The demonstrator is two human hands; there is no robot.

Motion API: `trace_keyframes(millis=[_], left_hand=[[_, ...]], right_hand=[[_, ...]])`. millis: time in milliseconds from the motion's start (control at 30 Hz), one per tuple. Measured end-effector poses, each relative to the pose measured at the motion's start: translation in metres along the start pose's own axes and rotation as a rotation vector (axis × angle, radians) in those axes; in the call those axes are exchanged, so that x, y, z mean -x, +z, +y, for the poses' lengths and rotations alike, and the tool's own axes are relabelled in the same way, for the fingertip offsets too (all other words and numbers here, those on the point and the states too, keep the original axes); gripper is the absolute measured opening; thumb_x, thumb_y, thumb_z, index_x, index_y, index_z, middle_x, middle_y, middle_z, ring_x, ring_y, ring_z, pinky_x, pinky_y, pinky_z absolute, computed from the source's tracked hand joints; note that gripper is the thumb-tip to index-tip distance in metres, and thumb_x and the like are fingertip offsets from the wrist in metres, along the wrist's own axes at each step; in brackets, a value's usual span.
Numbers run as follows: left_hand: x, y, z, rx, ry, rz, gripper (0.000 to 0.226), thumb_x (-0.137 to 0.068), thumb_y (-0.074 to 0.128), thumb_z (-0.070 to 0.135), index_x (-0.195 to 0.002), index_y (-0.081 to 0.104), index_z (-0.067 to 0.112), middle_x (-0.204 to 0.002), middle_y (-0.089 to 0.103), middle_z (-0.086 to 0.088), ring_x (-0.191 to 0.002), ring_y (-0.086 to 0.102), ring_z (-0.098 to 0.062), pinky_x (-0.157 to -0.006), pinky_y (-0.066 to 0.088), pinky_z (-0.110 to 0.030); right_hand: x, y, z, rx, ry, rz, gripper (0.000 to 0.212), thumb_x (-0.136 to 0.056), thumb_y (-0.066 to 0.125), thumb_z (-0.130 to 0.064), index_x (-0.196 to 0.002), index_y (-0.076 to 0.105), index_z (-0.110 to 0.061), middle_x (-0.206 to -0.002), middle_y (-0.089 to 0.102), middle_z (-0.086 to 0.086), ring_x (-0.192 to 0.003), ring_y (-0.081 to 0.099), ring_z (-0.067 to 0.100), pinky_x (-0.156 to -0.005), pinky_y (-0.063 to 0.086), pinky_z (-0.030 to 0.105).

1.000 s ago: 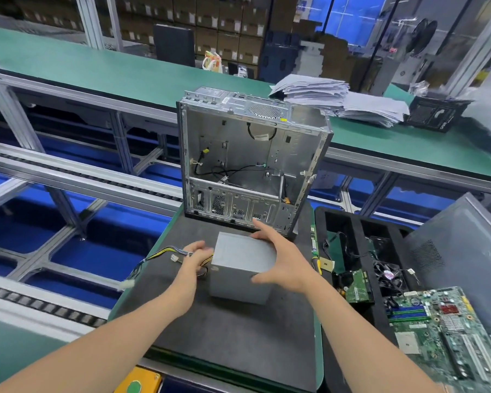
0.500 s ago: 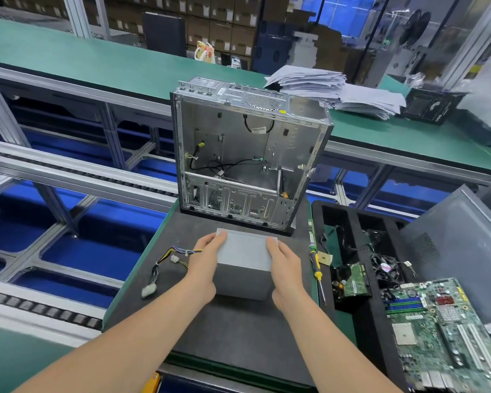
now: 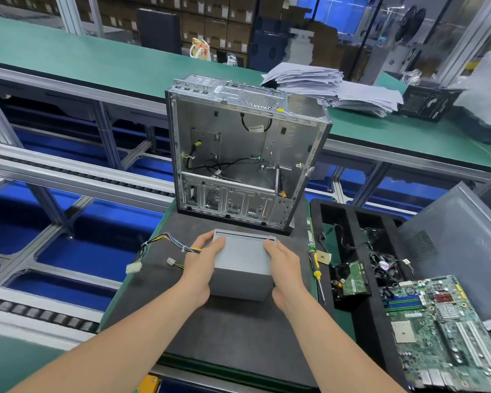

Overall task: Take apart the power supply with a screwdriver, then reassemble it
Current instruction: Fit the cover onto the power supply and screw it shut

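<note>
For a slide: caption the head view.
Left hand and right hand hold the power supply on the mat before the open case.

Matt grey metal power supply (image 3: 243, 265); dark foam mat (image 3: 233, 330)
</note>
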State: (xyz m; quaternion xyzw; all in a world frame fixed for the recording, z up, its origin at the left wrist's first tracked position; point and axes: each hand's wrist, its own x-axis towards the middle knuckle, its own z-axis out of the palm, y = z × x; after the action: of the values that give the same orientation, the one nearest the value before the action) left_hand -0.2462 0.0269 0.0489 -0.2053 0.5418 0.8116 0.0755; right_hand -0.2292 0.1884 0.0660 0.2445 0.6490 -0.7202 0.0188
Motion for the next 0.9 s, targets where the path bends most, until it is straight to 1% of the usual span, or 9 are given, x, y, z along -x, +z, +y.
trace_keyframes(millis=[167, 300, 433, 500, 567, 667, 800, 833, 900], left_hand=[[-0.001, 0.001, 0.002, 0.000, 0.005, 0.000, 0.021, -0.094, 0.073, 0.026, -0.115, 0.071, 0.027, -0.120, 0.074, -0.008, -0.097, 0.066, -0.026, -0.081, 0.047, -0.044], [-0.002, 0.007, -0.002, -0.021, 0.032, 0.047, 0.016, -0.095, 0.071, 0.033, -0.110, 0.069, 0.028, -0.117, 0.072, -0.004, -0.097, 0.068, -0.023, -0.076, 0.054, -0.040], [-0.002, 0.017, -0.007, -0.032, 0.051, 0.154, 0.013, -0.092, 0.071, 0.037, -0.105, 0.069, 0.033, -0.115, 0.071, -0.003, -0.109, 0.067, -0.031, -0.095, 0.054, -0.054], [0.000, 0.021, -0.007, 0.021, 0.042, 0.178, 0.010, -0.091, 0.072, 0.035, -0.100, 0.071, 0.033, -0.114, 0.073, -0.006, -0.105, 0.068, -0.030, -0.090, 0.054, -0.052], [0.002, 0.026, -0.007, 0.084, 0.025, 0.199, 0.011, -0.085, 0.074, 0.037, -0.095, 0.073, 0.035, -0.112, 0.074, -0.007, -0.099, 0.067, -0.028, -0.086, 0.051, -0.045], [0.002, 0.028, -0.006, 0.144, -0.029, 0.274, 0.029, -0.073, 0.068, 0.046, -0.094, 0.076, 0.029, -0.109, 0.076, -0.004, -0.110, 0.068, -0.032, -0.100, 0.050, -0.045], [0.000, 0.035, 0.007, 0.159, -0.132, 0.313, 0.033, -0.059, 0.059, 0.054, -0.066, 0.069, 0.024, -0.081, 0.069, 0.001, -0.082, 0.061, -0.029, -0.077, 0.043, -0.040], [-0.001, 0.038, 0.015, 0.135, -0.157, 0.328, 0.037, -0.058, 0.056, 0.057, -0.068, 0.070, 0.024, -0.081, 0.068, 0.000, -0.081, 0.059, -0.027, -0.075, 0.042, -0.039], [-0.008, 0.044, 0.031, 0.053, -0.195, 0.370, 0.059, -0.065, 0.052, 0.061, -0.100, 0.073, 0.018, -0.104, 0.069, -0.007, -0.097, 0.063, -0.030, -0.083, 0.047, -0.042]], right_hand=[[-0.002, 0.002, 0.002, 0.039, -0.029, 0.046, 0.023, -0.095, 0.061, -0.034, -0.093, 0.071, -0.013, -0.091, 0.070, 0.003, -0.086, 0.056, 0.022, -0.075, 0.039, 0.037], [-0.004, 0.002, 0.004, 0.092, -0.078, 0.134, 0.023, -0.098, 0.065, -0.047, -0.091, 0.074, -0.027, -0.095, 0.073, -0.006, -0.097, 0.064, 0.019, -0.085, 0.053, 0.042], [-0.008, 0.005, 0.005, 0.083, -0.092, 0.198, 0.025, -0.095, 0.068, -0.049, -0.086, 0.074, -0.027, -0.089, 0.072, -0.006, -0.087, 0.063, 0.014, -0.069, 0.047, 0.032], [-0.010, 0.008, 0.007, 0.075, -0.101, 0.232, 0.024, -0.094, 0.068, -0.048, -0.085, 0.073, -0.026, -0.090, 0.072, -0.005, -0.089, 0.062, 0.016, -0.068, 0.045, 0.033], [-0.010, 0.012, 0.007, -0.001, -0.085, 0.220, 0.026, -0.092, 0.067, -0.047, -0.081, 0.069, -0.023, -0.092, 0.072, 0.000, -0.091, 0.063, 0.023, -0.073, 0.044, 0.036], [-0.009, 0.016, 0.006, -0.244, 0.052, 0.115, 0.031, -0.085, 0.063, -0.052, -0.084, 0.069, -0.022, -0.102, 0.076, 0.012, -0.093, 0.068, 0.032, -0.083, 0.047, 0.042], [-0.020, 0.011, 0.003, -0.339, 0.070, 0.095, 0.042, -0.087, 0.057, -0.059, -0.072, 0.073, -0.023, -0.083, 0.077, 0.002, -0.073, 0.072, 0.022, -0.068, 0.051, 0.033], [-0.023, 0.009, -0.002, -0.322, 0.090, 0.073, 0.043, -0.087, 0.057, -0.059, -0.075, 0.075, -0.022, -0.081, 0.077, 0.000, -0.072, 0.072, 0.022, -0.067, 0.052, 0.032], [-0.022, 0.008, -0.015, -0.239, 0.124, -0.053, 0.035, -0.085, 0.064, -0.056, -0.078, 0.077, -0.025, -0.080, 0.077, 0.000, -0.068, 0.073, 0.022, -0.063, 0.055, 0.031]])
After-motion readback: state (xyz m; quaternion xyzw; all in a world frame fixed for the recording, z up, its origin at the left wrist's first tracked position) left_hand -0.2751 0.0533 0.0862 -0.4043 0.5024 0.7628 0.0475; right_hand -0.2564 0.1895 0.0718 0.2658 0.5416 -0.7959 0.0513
